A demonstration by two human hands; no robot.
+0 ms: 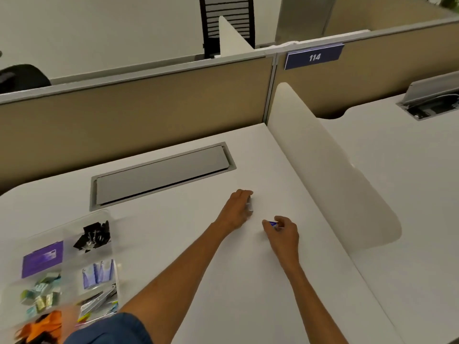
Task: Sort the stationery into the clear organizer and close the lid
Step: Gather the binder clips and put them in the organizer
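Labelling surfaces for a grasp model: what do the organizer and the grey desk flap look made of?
The organizer looks like clear glossy plastic: its contents show through its walls. The grey flap looks like matte metal or painted plastic, flat and evenly dull; the picture leaves that open.

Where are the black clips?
In the head view, the black clips sit lower left, in a far compartment of the clear organizer, right of the purple card.

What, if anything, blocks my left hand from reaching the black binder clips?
Probably yes, reachable: only open desk lies between left hand and black binder clips, though its fingers grip a small white item.
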